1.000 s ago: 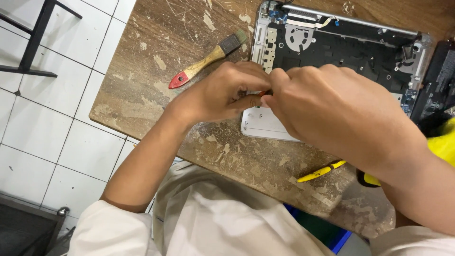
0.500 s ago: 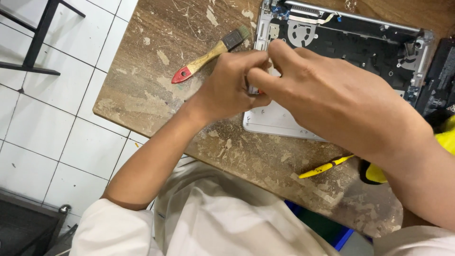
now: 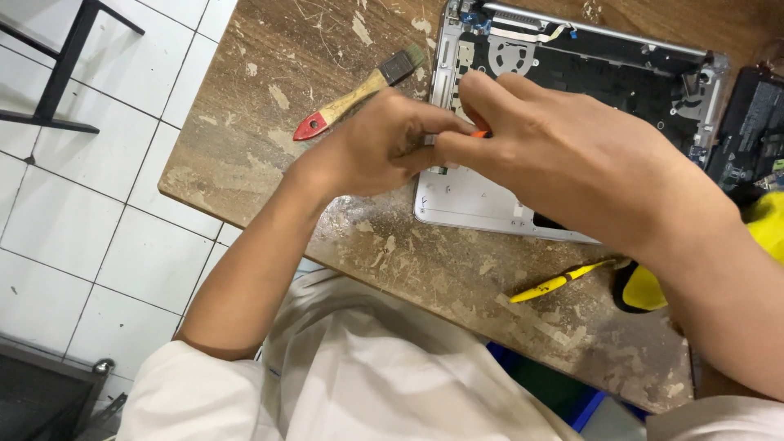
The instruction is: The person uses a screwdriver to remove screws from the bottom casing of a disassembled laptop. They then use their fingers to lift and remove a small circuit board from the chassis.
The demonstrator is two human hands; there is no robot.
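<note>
My left hand [image 3: 384, 143] and my right hand [image 3: 563, 163] meet over the left part of an opened silver laptop base [image 3: 474, 200] lying on a worn wooden table [image 3: 269, 122]. Between the fingertips of both hands sits a small object with an orange tip [image 3: 480, 133]; most of it is hidden by the fingers. The left hand pinches its near end and the right hand closes round the orange end. The laptop's dark inner parts [image 3: 604, 73] show beyond the hands.
A paintbrush with a wooden handle and red end [image 3: 351, 94] lies on the table left of the laptop. A thin yellow tool [image 3: 559, 282] and a yellow-and-black object [image 3: 645, 286] rest near the table's front edge. A black component [image 3: 751, 131] sits at the right. White tiled floor lies left.
Both hands have kept together over the laptop's left part, shifting slightly toward its upper left corner. The orange tip now shows between the fingers.
</note>
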